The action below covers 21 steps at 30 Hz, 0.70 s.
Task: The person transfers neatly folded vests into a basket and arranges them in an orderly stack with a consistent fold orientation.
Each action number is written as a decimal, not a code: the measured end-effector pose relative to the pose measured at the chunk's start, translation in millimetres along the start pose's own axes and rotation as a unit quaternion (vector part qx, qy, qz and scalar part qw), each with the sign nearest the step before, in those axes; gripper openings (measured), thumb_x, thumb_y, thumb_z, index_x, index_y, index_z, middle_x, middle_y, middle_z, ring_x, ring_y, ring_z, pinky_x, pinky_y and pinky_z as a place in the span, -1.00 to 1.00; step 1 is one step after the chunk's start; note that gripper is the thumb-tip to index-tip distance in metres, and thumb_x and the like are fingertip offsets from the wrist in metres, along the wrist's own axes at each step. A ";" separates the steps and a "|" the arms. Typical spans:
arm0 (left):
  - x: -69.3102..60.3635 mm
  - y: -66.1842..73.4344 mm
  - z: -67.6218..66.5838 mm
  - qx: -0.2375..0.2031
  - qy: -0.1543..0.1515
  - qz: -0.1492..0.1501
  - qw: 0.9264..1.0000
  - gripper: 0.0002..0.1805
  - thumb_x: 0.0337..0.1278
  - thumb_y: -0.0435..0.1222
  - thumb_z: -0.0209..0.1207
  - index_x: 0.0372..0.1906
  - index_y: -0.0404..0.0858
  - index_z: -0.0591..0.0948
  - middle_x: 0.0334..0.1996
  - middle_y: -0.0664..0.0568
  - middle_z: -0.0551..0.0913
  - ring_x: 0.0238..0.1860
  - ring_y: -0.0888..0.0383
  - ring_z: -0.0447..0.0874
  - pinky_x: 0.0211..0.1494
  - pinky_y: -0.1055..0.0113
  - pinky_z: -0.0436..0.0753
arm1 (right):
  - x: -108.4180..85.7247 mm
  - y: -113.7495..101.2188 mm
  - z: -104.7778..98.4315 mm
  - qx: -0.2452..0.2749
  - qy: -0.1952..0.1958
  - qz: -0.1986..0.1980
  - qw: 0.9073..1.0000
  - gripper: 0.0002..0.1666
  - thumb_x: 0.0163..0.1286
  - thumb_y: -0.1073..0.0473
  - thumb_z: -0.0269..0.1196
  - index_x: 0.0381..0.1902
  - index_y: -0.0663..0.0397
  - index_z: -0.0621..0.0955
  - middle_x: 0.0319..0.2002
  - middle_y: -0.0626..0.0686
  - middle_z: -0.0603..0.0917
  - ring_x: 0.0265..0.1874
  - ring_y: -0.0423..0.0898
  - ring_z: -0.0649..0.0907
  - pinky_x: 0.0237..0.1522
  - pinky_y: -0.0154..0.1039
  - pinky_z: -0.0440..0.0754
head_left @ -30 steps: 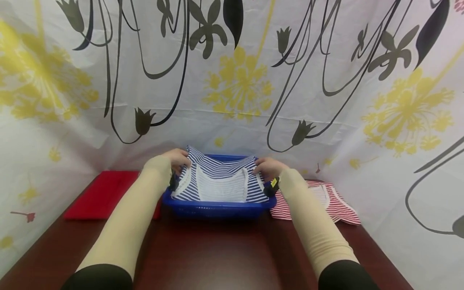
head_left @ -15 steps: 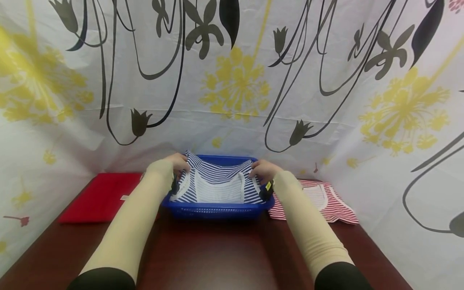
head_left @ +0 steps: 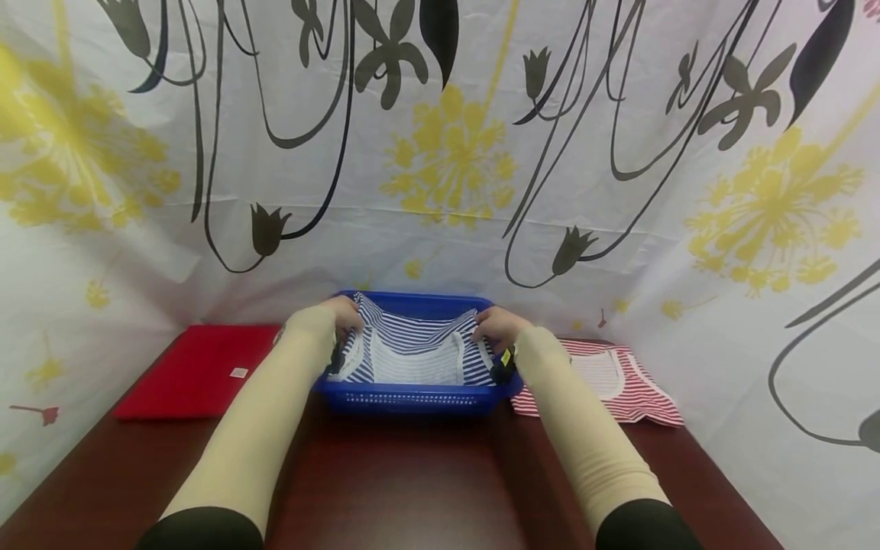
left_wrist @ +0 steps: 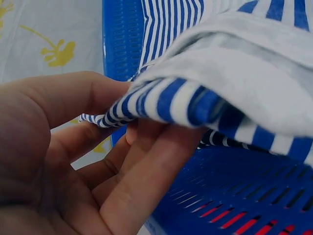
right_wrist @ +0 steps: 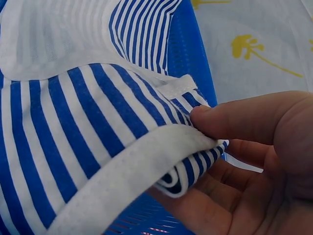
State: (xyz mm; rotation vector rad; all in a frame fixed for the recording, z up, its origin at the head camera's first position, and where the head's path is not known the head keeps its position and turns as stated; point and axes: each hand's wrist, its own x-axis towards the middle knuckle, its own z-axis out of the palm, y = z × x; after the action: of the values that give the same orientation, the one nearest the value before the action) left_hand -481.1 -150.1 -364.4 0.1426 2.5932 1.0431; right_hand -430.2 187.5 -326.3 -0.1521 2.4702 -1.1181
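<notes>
A blue-and-white striped garment (head_left: 415, 359) with white trim lies inside the blue basket (head_left: 412, 397), its upper corners held at the sides. My left hand (head_left: 346, 315) pinches the upper left corner; in the left wrist view the thumb of that hand (left_wrist: 98, 142) lies over the striped cloth (left_wrist: 171, 100) and the other fingers are under it. At the upper right corner my right hand (head_left: 500, 327) grips the cloth; the right wrist view shows that hand (right_wrist: 249, 156) with thumb above and fingers beneath a folded edge of the garment (right_wrist: 98, 127).
Left of the basket lies a folded red cloth (head_left: 186, 374) with a small white label. A red-and-white striped garment (head_left: 632, 382) lies to the right, partly behind the right forearm. A patterned curtain (head_left: 447, 252) hangs behind the dark brown table (head_left: 406, 481).
The held upper edge of the striped garment has sunk lower into the basket, both hands still gripping it. More of the basket's back rim shows, and the label on the red cloth is uncovered.
</notes>
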 end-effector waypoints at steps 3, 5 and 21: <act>62.0 -41.2 0.0 0.019 -0.004 0.027 0.999 -0.15 -0.11 -0.35 0.29 0.37 -0.50 0.25 0.26 -0.30 0.40 -0.16 -0.05 0.66 -0.17 0.23 0.68 | -0.6 -0.7 1.5 -0.017 0.004 0.000 1.000 -0.32 0.31 0.34 0.17 0.37 0.39 0.29 0.12 0.29 0.52 0.06 0.15 0.56 0.01 0.07 0.60; 74.1 -48.8 0.9 0.030 -0.003 0.024 0.999 -0.16 -0.09 -0.34 0.30 0.37 -0.49 0.26 0.29 -0.29 0.38 -0.07 -0.06 0.63 -0.13 0.21 0.68 | -0.6 -1.1 2.1 -0.028 0.006 0.001 1.000 -0.32 0.29 0.35 0.17 0.36 0.39 0.31 0.14 0.30 0.51 0.07 0.16 0.55 0.00 0.07 0.61; -44.7 26.1 4.2 0.076 0.013 -0.024 0.997 -0.34 -0.02 -0.48 0.19 0.26 -0.62 0.33 0.20 -0.37 0.43 -0.13 -0.01 0.56 -0.25 0.32 0.64 | 3.6 0.9 7.5 -0.036 0.015 0.006 0.999 -0.33 0.29 0.38 0.16 0.35 0.44 0.30 0.22 0.33 0.45 0.10 0.16 0.53 -0.02 0.07 0.62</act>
State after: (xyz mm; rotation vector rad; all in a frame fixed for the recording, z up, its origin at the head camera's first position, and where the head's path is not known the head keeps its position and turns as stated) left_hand -438.6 -138.1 -337.0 0.1032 2.6848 0.8361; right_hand -430.2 181.8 -332.5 -0.1420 2.5354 -1.0348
